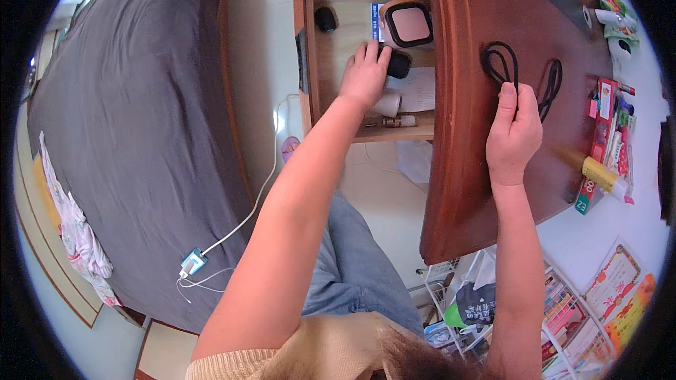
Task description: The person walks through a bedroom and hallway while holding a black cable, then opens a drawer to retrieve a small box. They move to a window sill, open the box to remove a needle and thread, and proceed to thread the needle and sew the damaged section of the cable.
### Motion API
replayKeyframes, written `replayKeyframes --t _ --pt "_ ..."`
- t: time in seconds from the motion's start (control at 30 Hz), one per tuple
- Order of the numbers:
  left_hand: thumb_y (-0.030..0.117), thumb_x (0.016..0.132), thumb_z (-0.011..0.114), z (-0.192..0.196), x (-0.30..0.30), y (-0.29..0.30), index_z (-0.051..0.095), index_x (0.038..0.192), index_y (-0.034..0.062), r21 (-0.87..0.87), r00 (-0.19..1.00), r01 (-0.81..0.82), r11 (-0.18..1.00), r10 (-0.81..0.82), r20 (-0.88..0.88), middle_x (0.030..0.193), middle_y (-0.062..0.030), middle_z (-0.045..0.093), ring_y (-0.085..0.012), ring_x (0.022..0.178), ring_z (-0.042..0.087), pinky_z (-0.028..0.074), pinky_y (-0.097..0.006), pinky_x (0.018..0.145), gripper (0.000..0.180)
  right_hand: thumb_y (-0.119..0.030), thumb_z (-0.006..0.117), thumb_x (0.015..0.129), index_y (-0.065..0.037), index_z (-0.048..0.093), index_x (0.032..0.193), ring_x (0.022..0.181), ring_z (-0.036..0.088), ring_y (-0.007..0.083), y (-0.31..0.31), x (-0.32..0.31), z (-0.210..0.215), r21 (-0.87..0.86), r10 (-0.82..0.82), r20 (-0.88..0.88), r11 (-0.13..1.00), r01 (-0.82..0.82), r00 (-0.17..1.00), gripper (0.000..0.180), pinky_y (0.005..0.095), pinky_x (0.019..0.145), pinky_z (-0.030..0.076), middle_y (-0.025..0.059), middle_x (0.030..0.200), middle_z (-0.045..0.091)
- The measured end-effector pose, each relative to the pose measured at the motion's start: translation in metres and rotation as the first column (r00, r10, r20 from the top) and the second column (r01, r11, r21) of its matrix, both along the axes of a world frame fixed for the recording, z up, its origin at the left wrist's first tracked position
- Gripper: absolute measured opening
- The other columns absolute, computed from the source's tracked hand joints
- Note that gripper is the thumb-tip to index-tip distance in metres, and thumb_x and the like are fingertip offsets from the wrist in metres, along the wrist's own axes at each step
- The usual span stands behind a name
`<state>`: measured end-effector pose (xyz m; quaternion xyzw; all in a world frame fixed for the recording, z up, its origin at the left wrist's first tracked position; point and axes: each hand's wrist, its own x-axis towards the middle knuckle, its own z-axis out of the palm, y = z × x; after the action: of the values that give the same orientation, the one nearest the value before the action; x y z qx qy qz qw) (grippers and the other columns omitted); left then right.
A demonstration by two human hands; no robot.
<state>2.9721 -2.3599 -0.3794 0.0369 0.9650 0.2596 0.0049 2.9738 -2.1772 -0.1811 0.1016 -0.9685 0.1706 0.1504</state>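
Observation:
My left hand reaches into an open wooden drawer, its fingers closed over a black, rounded, mouse-like object; the thumb is hidden. Above the reddish-brown desk top, my right hand pinches a looped black cable between thumb and forefinger. Part of the cable's coil hangs to the right of that hand. Around my left hand in the drawer are a small dark object, a dark-framed case with a pinkish panel, a white cylinder and a white sheet of paper.
A bed with a grey sheet fills the left side. On it lies a blue-and-white plug adapter with a white cord. Along the desk's right edge are boxes and a yellow tube. A white wire rack stands lower right.

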Motion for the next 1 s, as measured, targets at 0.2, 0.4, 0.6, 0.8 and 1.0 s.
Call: replayKeyframes --t 0.2,0.4,0.6,0.8,1.0 --pt "0.018 0.076 0.065 0.011 -0.003 -0.014 0.050 0.119 0.0037 0.536 0.940 -0.239 0.809 0.055 0.336 0.096 -0.0155 0.060 -0.0272 0.080 0.062 0.052 -0.037 0.069 0.048 -0.022 0.051 0.098 -0.003 0.053 0.085 0.067 0.055 0.0306 0.000 -0.002 0.003 -0.023 0.039 -0.023 0.999 -0.040 0.999 0.023 0.0372 0.059 0.044 0.0115 0.076 0.054" --pt "0.037 0.080 0.052 0.051 0.033 -0.032 0.050 0.115 0.0059 0.490 0.680 -0.730 -0.476 -0.581 0.448 0.080 -0.0150 0.056 -0.0127 0.050 0.046 0.028 -0.019 0.034 0.046 -0.022 0.051 0.098 -0.004 0.053 0.084 0.066 0.055 0.0300 0.000 -0.003 0.002 -0.007 0.034 -0.039 0.999 -0.034 0.999 0.024 0.0371 0.058 0.044 0.0112 0.075 0.053" --pt "0.040 0.082 0.051 0.044 0.034 -0.034 0.049 0.119 0.0043 0.409 0.669 -0.742 -0.531 -0.627 0.399 0.071 -0.0123 0.053 -0.0091 0.039 0.033 0.027 -0.018 0.033 0.052 -0.025 0.051 0.098 -0.004 0.055 0.087 0.068 0.057 0.0317 0.003 -0.003 0.000 0.021 0.004 -0.020 1.000 -0.004 1.000 0.024 0.0376 0.059 0.045 0.0124 0.077 0.057" --pt "0.022 0.075 0.071 0.011 0.010 -0.027 0.049 0.131 0.0016 0.530 0.837 -0.522 0.669 0.282 0.469 0.095 -0.0178 0.066 -0.0308 0.091 0.065 0.051 -0.040 0.086 0.064 -0.026 0.050 0.098 -0.004 0.057 0.089 0.069 0.058 0.0325 0.002 -0.004 0.002 0.006 0.017 -0.007 1.000 -0.017 1.000 0.025 0.0386 0.061 0.046 0.0131 0.079 0.059" --pt "0.006 0.069 0.068 0.010 0.018 -0.013 0.055 0.120 0.0042 0.168 0.954 -0.292 0.942 0.299 -0.018 0.114 -0.0206 0.055 -0.0384 0.105 0.054 0.046 -0.044 0.090 0.053 -0.026 0.050 0.099 -0.005 0.057 0.090 0.070 0.058 0.0325 0.003 -0.003 0.001 0.008 0.018 -0.020 1.000 -0.018 1.000 0.024 0.0382 0.061 0.046 0.0134 0.079 0.059"
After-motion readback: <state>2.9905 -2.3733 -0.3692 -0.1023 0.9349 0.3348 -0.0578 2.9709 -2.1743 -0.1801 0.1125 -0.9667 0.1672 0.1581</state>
